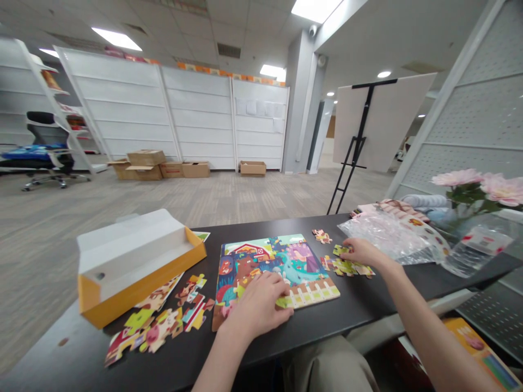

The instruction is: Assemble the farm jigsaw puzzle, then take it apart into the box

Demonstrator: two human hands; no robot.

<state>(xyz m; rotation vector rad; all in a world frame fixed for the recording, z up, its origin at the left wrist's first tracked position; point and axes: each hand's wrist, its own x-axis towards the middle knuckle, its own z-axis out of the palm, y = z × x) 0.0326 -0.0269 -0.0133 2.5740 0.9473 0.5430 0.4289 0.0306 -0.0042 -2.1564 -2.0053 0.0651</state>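
Observation:
A colourful jigsaw puzzle (pixel 300 267) with a barn, animals and a white fence lies flat on the dark table. My left hand (pixel 263 302) rests over its lower middle, fingers spread, hiding part of the picture. To the right of the puzzle, my right hand (pixel 359 252) has its fingertips on loose green and yellow pieces (pixel 345 267); whether it grips one is too small to tell. Further back lie a few pinkish pieces (pixel 322 236). More loose pieces (pixel 163 326) are heaped left of the puzzle, beside an open yellow and white box (pixel 134 272).
On the dark table (pixel 327 318), clear plastic packaging (pixel 388 234) lies at the right, near folded cloths (pixel 425 204) and pink flowers (pixel 500 188) in a clear vase. A black easel (pixel 359 144) stands behind. Cardboard boxes (pixel 145 166) sit on the floor by the far shelving.

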